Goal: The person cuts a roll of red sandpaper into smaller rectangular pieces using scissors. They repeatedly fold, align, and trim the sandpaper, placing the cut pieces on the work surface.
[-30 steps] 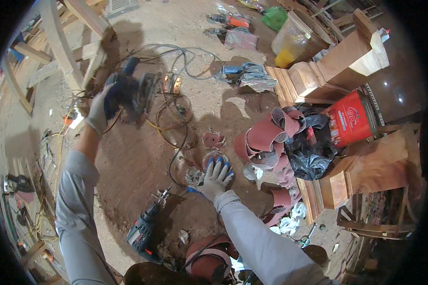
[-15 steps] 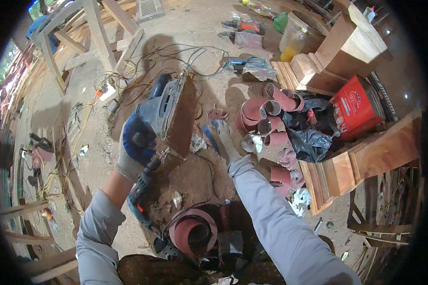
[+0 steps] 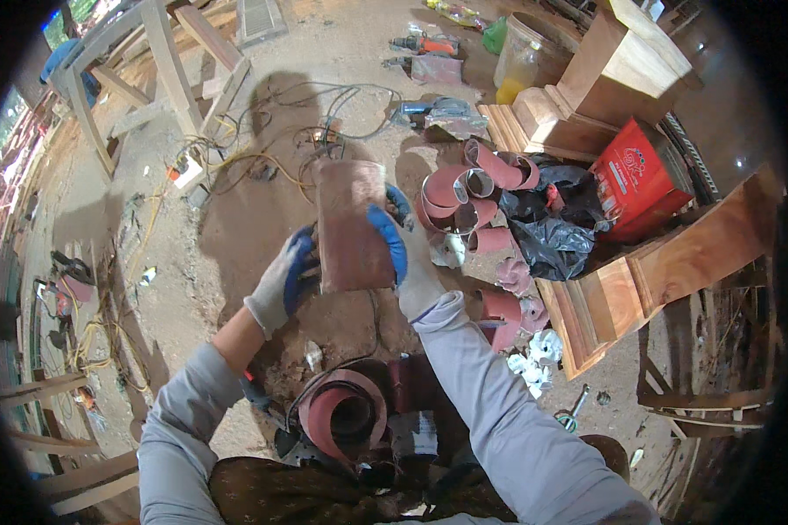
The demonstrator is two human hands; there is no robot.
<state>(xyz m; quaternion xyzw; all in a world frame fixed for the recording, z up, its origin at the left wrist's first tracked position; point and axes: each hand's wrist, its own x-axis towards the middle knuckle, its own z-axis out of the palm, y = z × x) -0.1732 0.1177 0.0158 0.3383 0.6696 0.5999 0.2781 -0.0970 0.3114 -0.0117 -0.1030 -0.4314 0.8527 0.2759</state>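
Observation:
Between my two gloved hands is a belt sander, its reddish-brown sanding belt (image 3: 355, 227) turned up toward me and its body hidden beneath. My left hand (image 3: 284, 276), in a white and blue glove, grips the left edge with fingers curled under it. On the opposite edge my right hand (image 3: 407, 249) is closed, blue fingertips along the belt's side. Several loose rolled sanding belts (image 3: 446, 188) stand just right of my right hand. Nearer my knees lies a larger coiled sanding belt (image 3: 328, 416).
A black plastic bag (image 3: 552, 245), a red tin (image 3: 635, 179) and shaped wooden pieces (image 3: 604, 306) are on the right. Power tools (image 3: 442, 114) and tangled cords (image 3: 306, 96) lie farther off. Scissors (image 3: 569, 416) are near my right forearm; a wooden frame (image 3: 171, 70) stands far left.
The sander has turned from standing on edge to belt side up. My right hand has left the ground by the rolled belts and taken hold of its right edge; my left hand has shifted right.

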